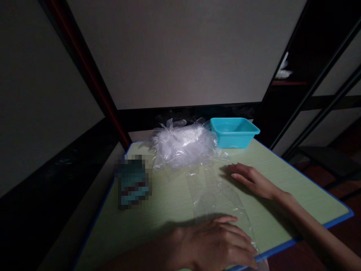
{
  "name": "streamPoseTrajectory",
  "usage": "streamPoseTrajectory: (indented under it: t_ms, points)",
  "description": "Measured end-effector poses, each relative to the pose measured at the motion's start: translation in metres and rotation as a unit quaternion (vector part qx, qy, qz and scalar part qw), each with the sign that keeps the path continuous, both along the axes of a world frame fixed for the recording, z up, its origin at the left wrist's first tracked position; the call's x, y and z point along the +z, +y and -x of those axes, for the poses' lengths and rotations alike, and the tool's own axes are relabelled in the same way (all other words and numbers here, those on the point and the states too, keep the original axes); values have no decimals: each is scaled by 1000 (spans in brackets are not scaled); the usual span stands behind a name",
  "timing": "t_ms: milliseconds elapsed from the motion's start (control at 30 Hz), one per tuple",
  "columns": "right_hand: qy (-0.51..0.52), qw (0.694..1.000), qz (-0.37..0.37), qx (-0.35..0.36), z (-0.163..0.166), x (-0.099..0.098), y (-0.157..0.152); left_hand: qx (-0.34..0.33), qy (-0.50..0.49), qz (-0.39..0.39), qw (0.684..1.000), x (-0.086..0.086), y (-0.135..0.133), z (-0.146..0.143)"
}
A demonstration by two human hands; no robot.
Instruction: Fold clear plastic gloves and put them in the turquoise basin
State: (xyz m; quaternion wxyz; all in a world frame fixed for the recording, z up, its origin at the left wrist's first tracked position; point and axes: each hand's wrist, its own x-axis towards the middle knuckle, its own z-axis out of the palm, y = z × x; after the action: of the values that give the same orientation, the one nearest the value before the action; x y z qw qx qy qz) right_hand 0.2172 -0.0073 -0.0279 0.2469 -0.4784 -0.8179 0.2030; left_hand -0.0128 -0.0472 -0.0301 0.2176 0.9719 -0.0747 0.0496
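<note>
A clear plastic glove or thin bag (214, 195) lies flat on the green table (169, 195), running from the middle toward the near edge. My left hand (222, 242) rests palm down on its near end, fingers stretched out. My right hand (249, 180) lies flat on the table at the sheet's far right side, fingers extended and touching its edge. Behind the sheet sits a crumpled heap of clear plastic gloves or bags (183, 145).
A turquoise plastic tub (234, 131) stands at the table's far right corner. A blurred-out bluish box (132, 182) sits near the left edge. The table has a blue rim (324, 226). Dark frame posts and pale wall panels surround it.
</note>
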Motion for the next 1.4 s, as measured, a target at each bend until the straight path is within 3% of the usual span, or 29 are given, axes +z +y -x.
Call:
streamPoseTrajectory:
  t_ms: [100, 167, 400, 600, 733, 900, 1033, 1200, 1400]
  points:
    - [102, 992, 64, 22, 16, 7, 9, -5, -1, 3, 1000, 0, 0, 0]
    - [193, 970, 137, 49, 28, 7, 21, -7, -2, 2, 1000, 1, 0, 0]
    - [280, 929, 236, 61, 50, -13, 70, -1, 7, -21, 1000, 3, -1, -2]
    - [332, 912, 239, 39, 45, -21, 79, -14, -12, -32, 999, -1, 0, -4]
    - [358, 908, 214, 42, 48, -17, 73, 1, -15, -20, 1000, -8, -1, -2]
    - [363, 897, 227, 110, 73, -3, 56, 6, -44, 15, 999, -21, 1, 2]
    - [350, 879, 284, 155, 95, -4, 48, -18, -37, 40, 998, -22, 6, 0]
    - [376, 876, 277, 119, 98, -13, 55, -30, -27, 41, 998, -17, 9, -2]
    - [420, 870, 246, 82, 79, -9, 62, -5, -44, 24, 999, -16, 2, 5]
